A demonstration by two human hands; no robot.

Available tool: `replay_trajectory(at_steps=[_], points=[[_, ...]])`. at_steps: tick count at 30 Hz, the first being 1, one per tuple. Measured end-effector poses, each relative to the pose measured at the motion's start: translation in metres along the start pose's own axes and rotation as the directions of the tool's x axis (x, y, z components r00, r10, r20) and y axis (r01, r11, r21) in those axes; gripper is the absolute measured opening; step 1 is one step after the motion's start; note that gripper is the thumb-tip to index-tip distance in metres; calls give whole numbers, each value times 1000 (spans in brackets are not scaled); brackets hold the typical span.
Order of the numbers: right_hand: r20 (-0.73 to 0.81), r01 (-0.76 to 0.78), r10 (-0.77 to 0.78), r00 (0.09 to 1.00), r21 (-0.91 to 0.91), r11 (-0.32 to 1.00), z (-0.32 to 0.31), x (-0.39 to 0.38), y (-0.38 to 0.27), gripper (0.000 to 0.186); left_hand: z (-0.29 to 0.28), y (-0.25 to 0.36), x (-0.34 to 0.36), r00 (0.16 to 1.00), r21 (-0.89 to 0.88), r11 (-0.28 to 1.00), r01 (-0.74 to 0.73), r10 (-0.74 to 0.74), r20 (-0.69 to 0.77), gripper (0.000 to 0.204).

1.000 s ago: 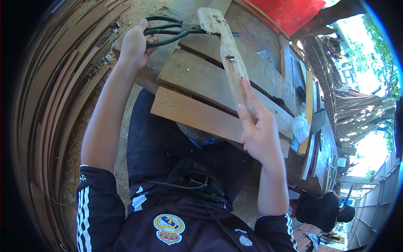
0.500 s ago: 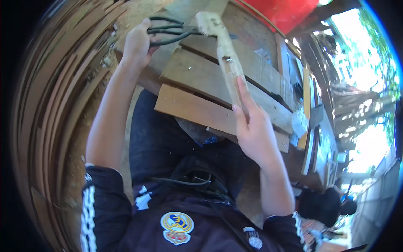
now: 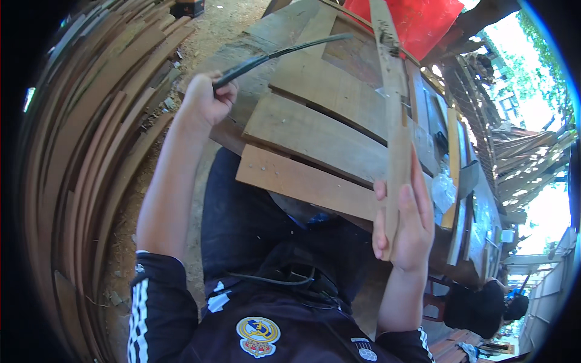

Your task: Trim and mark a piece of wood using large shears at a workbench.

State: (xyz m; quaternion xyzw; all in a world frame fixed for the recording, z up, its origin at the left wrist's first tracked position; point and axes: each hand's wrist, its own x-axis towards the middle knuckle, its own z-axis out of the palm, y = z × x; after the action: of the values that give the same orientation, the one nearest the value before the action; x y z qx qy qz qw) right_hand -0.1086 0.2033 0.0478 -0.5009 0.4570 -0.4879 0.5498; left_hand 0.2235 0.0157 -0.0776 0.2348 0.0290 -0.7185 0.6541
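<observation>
In my left hand (image 3: 212, 100) is a black long-handled metal tool (image 3: 266, 57), turned edge-on, its far tip pointing right over the boards. My right hand (image 3: 402, 218) grips a long pale wooden strip (image 3: 393, 97) upright in the picture, with rough, damaged patches near its upper part. The strip and the tool are apart. Beneath both lie several wooden boards (image 3: 315, 142) with dark gaps between them, on a wooden work surface (image 3: 242, 48).
Long planks (image 3: 78, 151) are stacked along the left. A red sheet (image 3: 430, 24) lies beyond the bench, and a clear plastic bag (image 3: 442, 187) sits at its right. More timber (image 3: 520, 163) leans at the right. A co-worker in black (image 3: 475, 308) is at lower right.
The wooden strip has left the tool and moved right, now more upright with my right hand. The tool has turned from showing its looped handles to edge-on, slightly lower in the picture.
</observation>
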Motion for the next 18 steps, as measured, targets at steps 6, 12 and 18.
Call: replay_trajectory(at_steps=[6,12,18], points=[[-16,147,-146,989,124,981,12,-11,-8,71,-8,-5,-42,919,-457,801,386,-290,269,18],[-122,108,-84,989,199,974,12,-27,-9,106,-3,-28,-60,714,-482,570,665,-296,635,18],[17,51,-56,998,228,972,-7,-32,13,66,1,-33,-69,638,-357,612,706,-330,695,22]])
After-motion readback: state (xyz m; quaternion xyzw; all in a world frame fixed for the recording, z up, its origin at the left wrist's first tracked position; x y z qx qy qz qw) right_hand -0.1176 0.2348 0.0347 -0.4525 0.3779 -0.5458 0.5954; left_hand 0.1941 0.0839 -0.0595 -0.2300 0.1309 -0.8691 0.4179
